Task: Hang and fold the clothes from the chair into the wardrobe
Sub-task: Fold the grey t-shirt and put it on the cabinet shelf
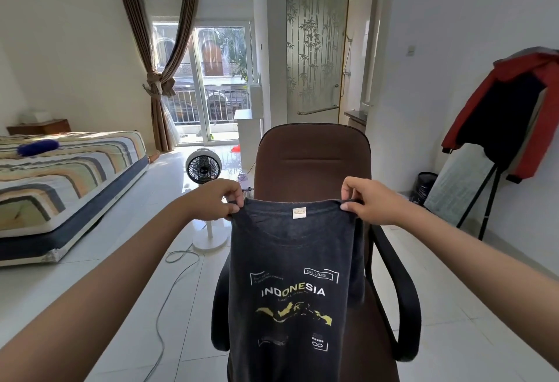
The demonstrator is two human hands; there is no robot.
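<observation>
A dark grey T-shirt [290,254] with an "INDONESIA" print hangs in front of me, held up by its shoulders. My left hand [216,200] pinches the left shoulder and my right hand [370,201] pinches the right one, both at the same height. Behind the shirt stands a brown office chair [311,157] with black armrests; its seat is hidden by the shirt. No wardrobe is in view.
A striped bed [60,176] lies at the left. A white floor fan [204,170] with a trailing cable stands left of the chair. At the right, a red and dark jacket [514,115] hangs over a standing mirror. A balcony door is at the back.
</observation>
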